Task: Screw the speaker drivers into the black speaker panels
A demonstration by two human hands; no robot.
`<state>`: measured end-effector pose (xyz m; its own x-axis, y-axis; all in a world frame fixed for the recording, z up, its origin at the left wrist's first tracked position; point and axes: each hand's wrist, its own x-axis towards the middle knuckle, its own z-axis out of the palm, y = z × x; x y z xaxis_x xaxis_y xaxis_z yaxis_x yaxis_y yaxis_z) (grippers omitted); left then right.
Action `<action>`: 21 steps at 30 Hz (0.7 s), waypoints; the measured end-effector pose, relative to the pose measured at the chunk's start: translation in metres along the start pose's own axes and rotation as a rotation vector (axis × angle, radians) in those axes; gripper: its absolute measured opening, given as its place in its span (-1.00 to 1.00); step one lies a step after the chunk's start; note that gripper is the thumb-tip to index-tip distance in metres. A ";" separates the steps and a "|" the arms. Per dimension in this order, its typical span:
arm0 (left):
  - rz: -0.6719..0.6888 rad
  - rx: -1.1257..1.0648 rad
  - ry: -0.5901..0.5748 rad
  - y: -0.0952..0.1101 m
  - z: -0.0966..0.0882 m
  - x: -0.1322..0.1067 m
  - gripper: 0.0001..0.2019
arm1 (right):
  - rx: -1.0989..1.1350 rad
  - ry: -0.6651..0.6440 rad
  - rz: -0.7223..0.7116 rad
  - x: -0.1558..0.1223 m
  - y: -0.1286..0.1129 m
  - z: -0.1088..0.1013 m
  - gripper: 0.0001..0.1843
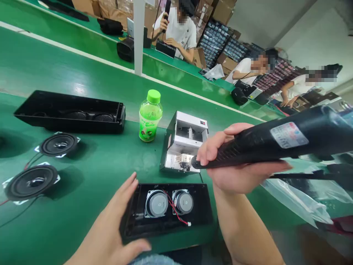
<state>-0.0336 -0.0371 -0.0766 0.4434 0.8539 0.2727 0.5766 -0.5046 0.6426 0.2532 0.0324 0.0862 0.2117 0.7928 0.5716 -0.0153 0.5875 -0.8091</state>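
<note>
A workshop with a green desk stretching across the view; picture everything on a clock face. Beyond a white post near 11 o'clock, three co-workers in white tops are at work: one at 12, holding up a dark stick-like object, one at 2, and one between 2 and 3. Stacked cartons stand behind them.

From left to right on the desk: at 9 o'clock, a long black case lies open. Just below it are two loose round speakers, a lower one and an upper one, cones up, wires trailing.

Between 7 and 8 o'clock, the left hand has thumb and fingers spread apart at the left end of a black casing; whether they touch is unclear. That casing lies flat at 6 o'clock, carrying two mounted speakers side by side, magnets up, with red and dark wires ending in a white plug.

Off centre toward 10 o'clock stands an upright, green-capped bottle; a small pale machine is near the centre. Toward 3 o'clock, the right hand is clamped around a thick black tool, its narrow end pointing left, in front of the machine. Clear plastic lies at 4.
</note>
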 end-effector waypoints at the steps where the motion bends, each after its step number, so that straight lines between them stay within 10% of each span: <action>1: -0.010 -0.023 0.004 0.005 0.012 -0.001 0.36 | 0.003 -0.025 0.006 -0.002 0.003 0.000 -0.29; 14: -0.038 -0.068 -0.065 -0.002 0.020 -0.005 0.23 | -0.034 0.147 0.131 -0.010 0.009 0.007 -0.25; 21: -0.055 -0.128 -0.099 0.007 0.011 0.000 0.23 | 0.039 0.109 0.146 -0.042 -0.039 -0.008 -0.34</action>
<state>-0.0220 -0.0425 -0.0804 0.4825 0.8598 0.1672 0.5127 -0.4320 0.7419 0.2530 -0.0245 0.0926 0.3093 0.8488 0.4289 -0.0908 0.4753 -0.8751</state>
